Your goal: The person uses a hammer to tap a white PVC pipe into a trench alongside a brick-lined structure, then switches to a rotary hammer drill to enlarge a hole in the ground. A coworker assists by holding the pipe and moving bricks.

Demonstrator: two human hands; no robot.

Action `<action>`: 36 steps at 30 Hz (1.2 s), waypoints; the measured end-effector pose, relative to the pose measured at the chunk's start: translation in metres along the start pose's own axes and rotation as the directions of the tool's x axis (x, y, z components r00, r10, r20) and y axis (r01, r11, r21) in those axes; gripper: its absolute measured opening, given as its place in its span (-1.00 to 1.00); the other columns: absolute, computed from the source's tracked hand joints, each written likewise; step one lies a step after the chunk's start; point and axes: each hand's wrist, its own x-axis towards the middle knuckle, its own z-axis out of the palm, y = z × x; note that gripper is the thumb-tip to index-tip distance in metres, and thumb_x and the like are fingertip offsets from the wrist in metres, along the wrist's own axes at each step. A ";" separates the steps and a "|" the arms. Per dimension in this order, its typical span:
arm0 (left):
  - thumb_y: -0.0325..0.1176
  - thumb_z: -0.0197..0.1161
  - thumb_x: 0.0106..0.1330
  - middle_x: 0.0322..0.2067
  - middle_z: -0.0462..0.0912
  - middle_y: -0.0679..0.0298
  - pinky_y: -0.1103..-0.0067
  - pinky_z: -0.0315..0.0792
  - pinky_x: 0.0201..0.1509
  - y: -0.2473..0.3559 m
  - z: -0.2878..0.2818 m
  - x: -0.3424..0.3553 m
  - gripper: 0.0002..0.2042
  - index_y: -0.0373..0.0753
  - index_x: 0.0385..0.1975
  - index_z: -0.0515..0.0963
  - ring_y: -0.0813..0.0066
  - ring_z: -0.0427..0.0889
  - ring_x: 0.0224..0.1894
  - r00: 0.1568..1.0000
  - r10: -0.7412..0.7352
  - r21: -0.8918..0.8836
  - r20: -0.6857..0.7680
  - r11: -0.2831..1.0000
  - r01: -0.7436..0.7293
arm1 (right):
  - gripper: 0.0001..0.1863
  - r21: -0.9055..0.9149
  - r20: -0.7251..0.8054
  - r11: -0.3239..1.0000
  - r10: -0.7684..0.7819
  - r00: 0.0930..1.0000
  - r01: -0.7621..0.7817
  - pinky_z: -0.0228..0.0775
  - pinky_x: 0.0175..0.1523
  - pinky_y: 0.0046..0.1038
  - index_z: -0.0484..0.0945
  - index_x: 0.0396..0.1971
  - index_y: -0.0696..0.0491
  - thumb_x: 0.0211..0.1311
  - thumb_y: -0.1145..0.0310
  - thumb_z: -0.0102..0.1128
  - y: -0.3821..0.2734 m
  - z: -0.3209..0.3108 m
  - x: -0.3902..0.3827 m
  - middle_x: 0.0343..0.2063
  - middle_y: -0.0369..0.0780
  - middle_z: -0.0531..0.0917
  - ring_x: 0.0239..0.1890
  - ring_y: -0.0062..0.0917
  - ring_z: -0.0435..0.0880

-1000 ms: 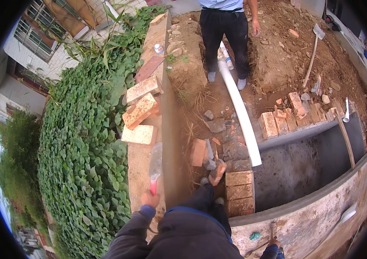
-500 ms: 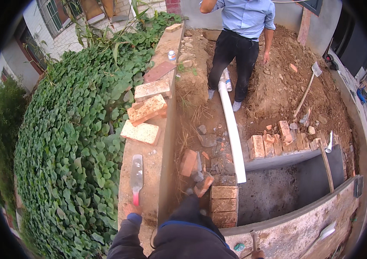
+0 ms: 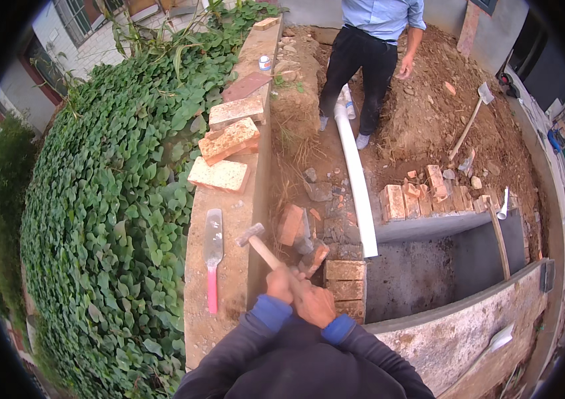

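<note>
In front of my body, a hammer [image 3: 266, 253] with a wooden handle points up and to the left, its metal head over the inner edge of the low wall [image 3: 229, 223]. My left hand [image 3: 280, 282] is closed round the handle. Close beside it, my right hand [image 3: 314, 304] grips the lower end, which the fingers largely hide. A trowel [image 3: 213, 253] with a red-pink handle lies flat on the wall top, left of the hammer and apart from both hands. Broken bricks [image 3: 290, 225] lie in the trench just beyond my hands.
Stacked bricks [image 3: 219, 174] sit farther along the wall, beside green vines [image 3: 110, 219]. A white pipe [image 3: 355, 179] runs to the grey pit [image 3: 422, 286], edged with bricks [image 3: 345, 290]. A person [image 3: 369, 66] stands on the soil beyond. A shovel [image 3: 468, 126] leans at the right.
My left hand has left the trowel's handle and moved right onto the hammer. My right hand has brought the hammer up from the lower right. The person's raised arm is out of view.
</note>
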 end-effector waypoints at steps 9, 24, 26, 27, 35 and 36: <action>0.03 0.23 0.26 -0.69 0.45 0.27 0.39 0.39 -0.68 0.150 -0.140 0.122 -0.59 -0.27 -0.46 0.49 0.37 0.47 -0.72 0.845 0.454 0.707 -0.282 0.694 -0.137 | -0.78 -0.008 -0.207 0.948 0.309 0.928 -0.318 0.50 -0.21 -0.18 0.57 -0.26 0.07 0.13 0.29 0.24 0.151 0.038 -0.041 -0.42 -0.04 0.68 -0.35 -0.10 0.67; -0.35 0.13 0.07 -0.21 0.61 -0.16 0.25 0.45 0.09 0.147 -0.158 0.112 -0.63 -0.47 -0.16 0.50 -0.13 0.53 0.03 0.610 0.769 0.847 0.193 -0.444 0.292 | -0.72 0.236 0.188 0.110 0.970 0.156 -0.966 0.54 -0.01 -0.23 0.73 -0.41 0.07 0.04 0.22 0.15 0.275 0.142 -0.280 -0.33 0.00 0.71 -0.20 -0.13 0.70; -0.32 0.15 0.05 -0.30 0.65 -0.14 0.24 0.48 0.00 0.138 -0.143 0.101 -0.68 -0.39 -0.24 0.59 -0.10 0.61 -0.12 0.675 0.683 0.877 0.280 -0.469 0.110 | -0.73 0.349 0.204 0.143 0.953 0.224 -0.926 0.51 0.02 -0.23 0.72 -0.44 0.04 0.01 0.21 0.12 0.272 0.157 -0.270 -0.32 -0.02 0.70 -0.20 -0.15 0.70; -0.31 0.16 0.06 -0.35 0.66 -0.12 0.24 0.50 -0.03 0.129 -0.137 0.095 -0.71 -0.37 -0.29 0.61 -0.09 0.63 -0.17 0.700 0.667 0.913 0.255 -0.404 0.052 | -0.74 0.339 0.142 0.232 0.945 0.294 -0.911 0.51 0.02 -0.24 0.73 -0.44 0.02 0.00 0.22 0.13 0.271 0.164 -0.265 -0.31 -0.03 0.70 -0.19 -0.16 0.69; -0.28 0.21 0.10 -0.46 0.70 -0.04 0.33 0.55 -0.26 0.052 -0.146 0.044 -0.77 -0.29 -0.39 0.70 0.05 0.71 -0.36 0.863 0.431 0.946 0.265 -0.289 -0.146 | -0.73 0.270 -0.048 0.288 0.957 0.286 -0.919 0.50 0.07 -0.32 0.75 -0.37 -0.02 -0.15 0.36 0.22 0.258 0.184 -0.307 -0.26 -0.11 0.72 -0.14 -0.21 0.69; -0.26 0.23 0.13 -0.43 0.71 0.00 0.34 0.56 -0.26 0.044 -0.154 0.038 -0.77 -0.26 -0.37 0.70 0.09 0.72 -0.34 0.914 0.353 0.946 0.197 -0.313 -0.083 | -0.72 0.290 -0.027 0.230 0.972 0.232 -0.929 0.49 0.09 -0.31 0.74 -0.35 0.00 -0.13 0.40 0.17 0.254 0.185 -0.320 -0.23 -0.10 0.71 -0.11 -0.20 0.68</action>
